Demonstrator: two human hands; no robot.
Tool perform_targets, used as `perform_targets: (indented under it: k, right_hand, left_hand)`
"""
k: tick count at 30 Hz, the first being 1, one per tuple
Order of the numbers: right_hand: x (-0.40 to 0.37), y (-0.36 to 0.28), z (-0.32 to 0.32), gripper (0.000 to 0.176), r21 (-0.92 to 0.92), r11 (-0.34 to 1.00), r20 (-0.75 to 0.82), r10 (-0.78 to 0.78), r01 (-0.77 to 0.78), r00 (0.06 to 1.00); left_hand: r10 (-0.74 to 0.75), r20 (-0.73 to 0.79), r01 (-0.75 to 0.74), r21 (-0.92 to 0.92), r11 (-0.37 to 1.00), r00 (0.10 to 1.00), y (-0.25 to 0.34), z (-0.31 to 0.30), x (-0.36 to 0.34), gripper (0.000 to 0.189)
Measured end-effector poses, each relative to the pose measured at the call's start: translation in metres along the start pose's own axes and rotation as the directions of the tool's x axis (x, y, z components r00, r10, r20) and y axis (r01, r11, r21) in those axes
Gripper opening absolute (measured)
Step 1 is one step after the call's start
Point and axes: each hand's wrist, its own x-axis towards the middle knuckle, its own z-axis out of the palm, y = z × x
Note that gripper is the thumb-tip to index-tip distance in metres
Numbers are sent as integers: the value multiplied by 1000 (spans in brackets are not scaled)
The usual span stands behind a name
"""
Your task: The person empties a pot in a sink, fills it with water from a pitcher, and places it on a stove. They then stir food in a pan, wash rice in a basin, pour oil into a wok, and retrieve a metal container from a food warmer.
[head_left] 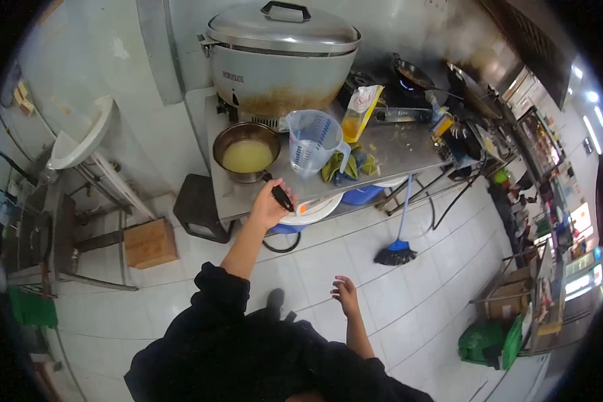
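Note:
My left hand (pixel 269 206) is closed round the black handle of a metal saucepan (pixel 228 144). Pale yellow liquid (pixel 248 156) fills part of the pan, which is at the left end of the steel table (pixel 224 204). Just right of the pan stands a clear measuring jug (pixel 315 141) with blue markings. Beside the jug are a crumpled green and blue cloth (pixel 345 167) and a yellow and white packet (pixel 362 110). My right hand (pixel 345 296) hangs over the floor with its fingers apart, holding nothing.
A large rice cooker (pixel 281 74) stands behind the saucepan. Farther right, a pan (pixel 412 72) sits over a lit blue burner flame. A blue broom (pixel 396 253) leans against the table. A dark stool (pixel 197 208) and a wooden box (pixel 151 243) are at the left.

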Motion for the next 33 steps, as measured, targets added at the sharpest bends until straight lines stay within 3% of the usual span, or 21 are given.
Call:
perform_targets:
  k: [2, 3, 7, 11, 14, 19, 24, 26, 33]
  right_hand:
    - [-5, -1, -18, 27, 47, 998, -72, -30, 34, 997]
    - [-6, -1, -27, 27, 78, 995, -121, -47, 57, 992]
    - [-23, -13, -40, 26, 142, 987, -260, -30, 70, 965]
    - [-29, -11, -43, 25, 201, 979, -278, 21, 37, 960]
    - [-23, -13, -44, 25, 112, 994, -241, 17, 10, 970]
    - [-2, -35, -32, 26, 51, 996, -140, -65, 73, 988]
    - [39, -42, -15, 25, 3, 995, 84, -103, 103, 991]
    - [50, -37, 0, 25, -111, 984, 171, -119, 139, 978]
    - [37, -19, 93, 27, -171, 977, 299, -72, 128, 951]
  left_hand:
    - [50, 43, -49, -17, 999, 998, 1, -10, 24, 27]
    - [90, -83, -91, -5, 996, 992, 0, -10, 30, 31]
    - [250, -260, -211, 170, 963, 933, 5, -17, 25, 40]
    - [270, -235, -202, 277, 939, 934, 13, -42, 6, 43]
    - [276, -174, -219, 291, 931, 945, 15, -48, -23, 41]
    - [279, -207, -192, 361, 913, 938, 34, -25, -109, 40]
    - [335, -243, -237, 359, 903, 911, 58, -15, -229, 37]
    - [342, -305, -229, 349, 909, 889, 62, -11, -284, 36]
    - [483, -512, -349, 341, 873, 710, 95, -52, -467, 35]
